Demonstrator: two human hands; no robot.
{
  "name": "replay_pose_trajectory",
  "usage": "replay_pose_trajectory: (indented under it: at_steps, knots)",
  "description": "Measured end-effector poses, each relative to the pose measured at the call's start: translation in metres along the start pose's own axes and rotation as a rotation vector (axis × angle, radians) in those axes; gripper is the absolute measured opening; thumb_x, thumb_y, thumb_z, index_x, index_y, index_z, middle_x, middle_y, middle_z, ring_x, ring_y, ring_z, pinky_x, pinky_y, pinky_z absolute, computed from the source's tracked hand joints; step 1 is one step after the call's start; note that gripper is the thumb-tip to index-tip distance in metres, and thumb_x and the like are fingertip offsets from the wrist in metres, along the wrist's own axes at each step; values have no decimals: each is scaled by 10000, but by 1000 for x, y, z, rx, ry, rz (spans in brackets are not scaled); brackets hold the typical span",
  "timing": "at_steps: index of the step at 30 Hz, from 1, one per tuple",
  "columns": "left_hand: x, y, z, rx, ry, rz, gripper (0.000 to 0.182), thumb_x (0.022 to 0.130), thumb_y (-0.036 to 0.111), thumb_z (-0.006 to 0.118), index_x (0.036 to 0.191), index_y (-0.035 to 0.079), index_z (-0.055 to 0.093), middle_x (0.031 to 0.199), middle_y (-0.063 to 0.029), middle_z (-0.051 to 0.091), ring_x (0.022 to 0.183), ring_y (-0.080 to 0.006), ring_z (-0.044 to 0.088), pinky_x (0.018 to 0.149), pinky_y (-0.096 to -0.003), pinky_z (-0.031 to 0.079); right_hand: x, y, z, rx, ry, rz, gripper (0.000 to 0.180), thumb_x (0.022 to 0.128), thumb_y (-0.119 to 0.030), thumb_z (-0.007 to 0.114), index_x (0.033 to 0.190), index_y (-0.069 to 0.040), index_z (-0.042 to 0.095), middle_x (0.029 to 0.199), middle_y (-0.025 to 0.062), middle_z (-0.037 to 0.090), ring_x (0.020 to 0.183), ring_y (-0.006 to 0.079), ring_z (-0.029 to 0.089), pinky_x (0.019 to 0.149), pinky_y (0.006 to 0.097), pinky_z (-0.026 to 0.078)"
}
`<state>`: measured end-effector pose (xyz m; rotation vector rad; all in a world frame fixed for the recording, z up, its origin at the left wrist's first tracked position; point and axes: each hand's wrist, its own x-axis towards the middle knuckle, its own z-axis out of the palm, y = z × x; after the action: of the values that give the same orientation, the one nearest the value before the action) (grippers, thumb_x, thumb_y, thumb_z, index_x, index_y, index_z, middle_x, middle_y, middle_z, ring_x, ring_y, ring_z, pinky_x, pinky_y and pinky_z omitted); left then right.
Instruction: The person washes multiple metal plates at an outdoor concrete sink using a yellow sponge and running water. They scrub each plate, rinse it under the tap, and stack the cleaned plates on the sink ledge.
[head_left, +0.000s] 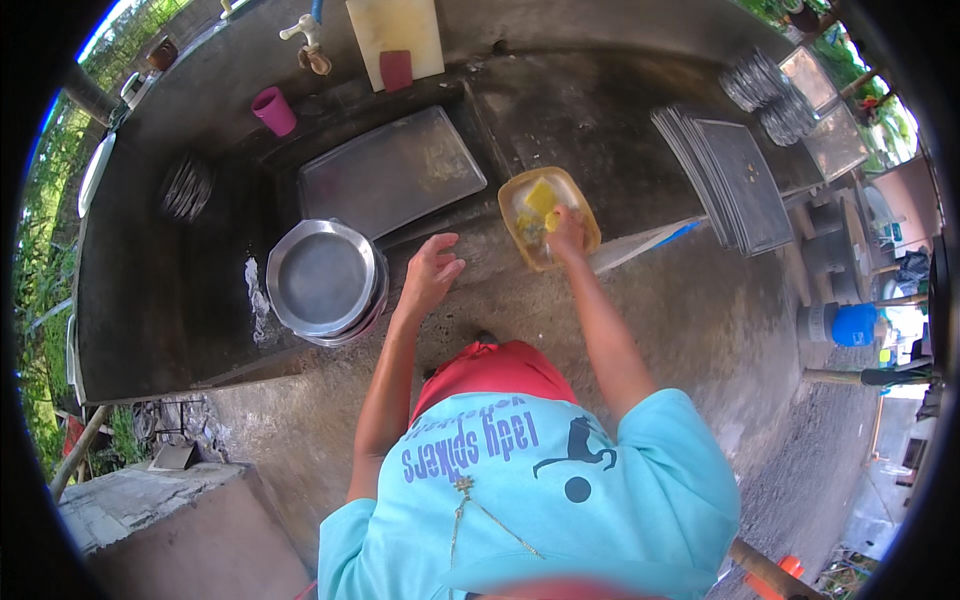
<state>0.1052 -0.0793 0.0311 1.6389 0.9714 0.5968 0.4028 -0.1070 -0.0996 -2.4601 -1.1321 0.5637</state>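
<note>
My right hand (566, 234) reaches into a shallow yellowish plastic tub (508, 201) and grips a small yellow sponge (552, 221). Another flat yellow piece (541, 197) lies beside it in the tub. My left hand (432, 271) is raised with its fingers apart and nothing in it. To its left, a stack of round metal pans (321, 279) stands at the counter's front edge. Behind the hands a rectangular metal tray (394, 176) lies in the concrete basin, with yellowish residue towards its right end.
Flat metal trays (739, 176) are stacked on the right, near piles of metal tins (757, 82). A pink cup (274, 112), a faucet (303, 31) and a pale cutting board (420, 37) are at the back. More metal pieces (187, 189) lie on the left.
</note>
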Motion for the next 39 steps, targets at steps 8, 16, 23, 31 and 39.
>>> replay_pose_trajectory:
  at_steps: [8,16,23,31,39]
  knots:
    - [15,8,25,2,-111,-11,416,805,88,599,1192,-10,480,1168,-142,547,997,-223,594,814,-315,470,-27,9,-20,-114,59,-260,523,719,-77,597,1214,-126,434,1304,154,363,1177,386,381,940,477,351]
    - [20,8,36,-11,-149,27,423,807,93,604,1198,-5,475,1169,-131,547,981,-204,592,816,-304,469,-30,-49,-10,-207,-230,-361,604,787,-80,517,1348,-225,347,1437,136,227,1303,389,248,1025,486,289]
    - [16,3,33,-7,-130,1,422,804,93,604,1197,5,476,1171,-125,545,983,-202,592,815,-312,472,-3,-33,7,-102,-173,-437,482,716,-12,554,1177,-137,489,1267,169,413,1116,363,457,911,447,395]
    - [30,6,41,7,-160,4,402,797,75,600,1180,17,491,1138,-118,565,944,-182,600,802,-301,479,1,0,-21,1791,-467,134,389,704,20,564,1063,-117,501,979,144,555,862,273,608,645,355,518]
    - [98,-8,104,10,-251,121,335,750,77,604,1073,-11,578,1035,-170,623,927,-252,624,808,-337,485,2,-19,-48,1451,-232,-162,525,688,115,455,1165,-91,530,1028,111,549,811,209,603,666,311,520]
